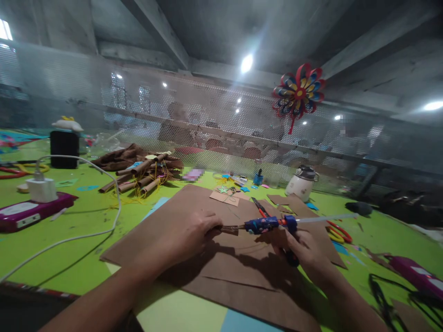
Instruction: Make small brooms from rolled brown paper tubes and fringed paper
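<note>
My left hand (195, 233) pinches a small brown strip that looks like paper or cardboard (230, 229), pointing to the right. In my right hand (304, 252) is a dark blue glue gun (260, 225), its nozzle at or very near the strip's end; I cannot tell if they touch. A long clear glue stick (327, 217) sticks out of the gun's back. Both hands are above a large brown cardboard sheet (176, 207). Behind the gun lies a red-and-black cutter (260, 207). A green star (222, 189) rests on a small tan card (216, 197).
Rolled brown tubes with yellow string (148, 177) lie at the back left. A white cable (117, 203) runs from a charger (41, 189) on a purple power strip (38, 211). A white bottle (301, 184), scissors handles (341, 231) and another purple power strip (415, 272) are on the right.
</note>
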